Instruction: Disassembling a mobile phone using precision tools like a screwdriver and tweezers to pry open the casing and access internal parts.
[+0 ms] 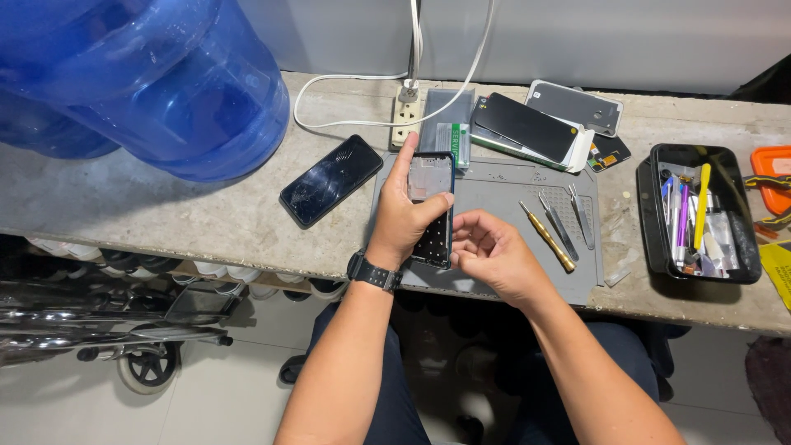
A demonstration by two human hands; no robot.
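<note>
Your left hand (pixel 404 218) is wrapped around the opened phone (pixel 432 206), lifted just over the grey mat (pixel 503 194). Your right hand (pixel 493 255), fingers curled and seemingly empty, touches its lower edge. A loose grip could let it slip onto the tweezers (pixel 560 227) just right of that hand.

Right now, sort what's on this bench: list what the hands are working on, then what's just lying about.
In use:
- opened phone, held by the left hand
- right hand at its lower edge
- grey work mat beneath

Lying about:
- cracked black phone
- brass-handled screwdriver
- tweezers
- black tool tray
- stacked phones
- blue water jug
- power strip
</note>
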